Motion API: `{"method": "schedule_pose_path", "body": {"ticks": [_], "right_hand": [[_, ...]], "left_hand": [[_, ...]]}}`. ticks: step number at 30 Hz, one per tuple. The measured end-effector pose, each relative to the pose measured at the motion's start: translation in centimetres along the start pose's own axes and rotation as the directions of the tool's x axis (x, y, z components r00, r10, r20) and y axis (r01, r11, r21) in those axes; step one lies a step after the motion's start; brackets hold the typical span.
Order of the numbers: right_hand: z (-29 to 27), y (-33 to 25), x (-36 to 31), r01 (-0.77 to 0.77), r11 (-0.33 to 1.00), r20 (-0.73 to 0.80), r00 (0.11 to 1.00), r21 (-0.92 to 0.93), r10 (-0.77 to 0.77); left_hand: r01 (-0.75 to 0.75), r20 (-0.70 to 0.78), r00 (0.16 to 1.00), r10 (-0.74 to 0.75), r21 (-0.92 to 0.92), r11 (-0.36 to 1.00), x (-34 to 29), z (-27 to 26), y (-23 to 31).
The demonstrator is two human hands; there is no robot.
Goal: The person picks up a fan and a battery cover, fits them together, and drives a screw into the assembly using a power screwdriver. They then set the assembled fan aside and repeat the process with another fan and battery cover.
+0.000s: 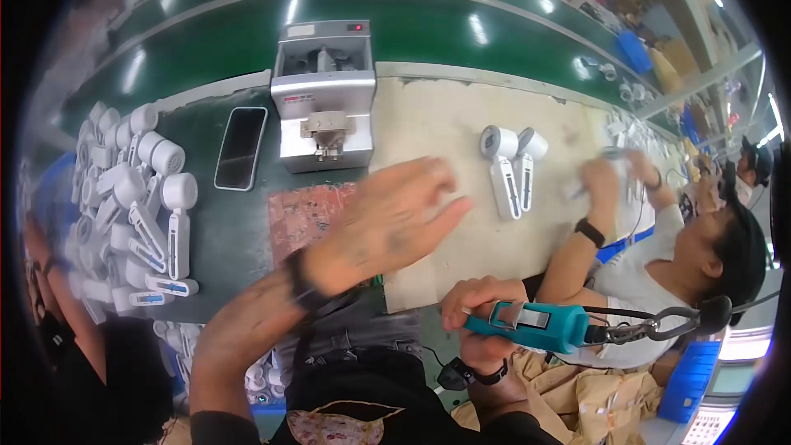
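My left hand (pixel 395 214) reaches across the middle of the worktable, thumb and fingers apart, nothing visible in it. Below and to its right, my right hand (pixel 486 313) grips a teal electric screwdriver (pixel 540 325), its hanging hook and cable stretching off to the right. Two white handheld devices with round heads and blue-striped handles, like small handheld fans (pixel 505 173), lie side by side just beyond my left fingertips. A grey screw feeder (pixel 325 99) with an open top tray stands behind my left hand.
Many similar white devices (pixel 132 206) are heaped at the table's left. A black phone (pixel 241 148) lies beside the feeder, and a worn red mat (pixel 309 210) is partly under my left arm. At right, a co-worker's blurred hands (pixel 606 181) handle parts. A green conveyor (pixel 412 25) runs behind.
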State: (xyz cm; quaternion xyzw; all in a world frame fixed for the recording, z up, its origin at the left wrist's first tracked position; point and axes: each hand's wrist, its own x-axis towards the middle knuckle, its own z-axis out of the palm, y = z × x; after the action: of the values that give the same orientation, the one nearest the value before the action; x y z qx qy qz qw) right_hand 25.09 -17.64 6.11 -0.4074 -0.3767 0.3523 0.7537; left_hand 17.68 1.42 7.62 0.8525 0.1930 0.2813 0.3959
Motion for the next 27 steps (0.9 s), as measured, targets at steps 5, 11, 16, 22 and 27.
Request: {"method": "schedule_pose_path", "body": {"ticks": [5, 11, 16, 22, 27], "right_hand": [[-1.5, -1.6, -1.2, 0.009, 0.999, -0.06, 0.998, -0.047, -0.012], [-2.1, -1.2, -2.0, 0.032, 0.998, -0.048, 0.998, -0.058, -0.035], [-1.1, -1.1, -0.2, 0.003, 0.964, -0.086, 0.996, -0.267, -0.026], [-0.2, 1.2, 1.8, 0.009, 0.962, -0.141, 0.989, -0.272, -0.049], [-1.0, 2.9, 3.3, 0.028, 0.913, -0.212, 0.969, -0.407, -0.124]], "left_hand": [[0.214, 0.224, 0.936, -0.271, 0.249, 0.945, 9.3, 9.9, -1.5], [0.254, 0.13, 0.948, -0.29, 0.237, 0.938, 9.7, 14.2, -4.2], [0.316, 0.117, 0.93, -0.349, 0.232, 0.92, 9.5, 11.6, -3.5], [0.112, -0.048, 0.994, -0.102, 0.289, 0.951, 6.7, 10.3, -5.8], [0.007, -0.124, 0.992, 0.008, 0.12, 0.993, 1.2, 3.2, -3.5]]}}
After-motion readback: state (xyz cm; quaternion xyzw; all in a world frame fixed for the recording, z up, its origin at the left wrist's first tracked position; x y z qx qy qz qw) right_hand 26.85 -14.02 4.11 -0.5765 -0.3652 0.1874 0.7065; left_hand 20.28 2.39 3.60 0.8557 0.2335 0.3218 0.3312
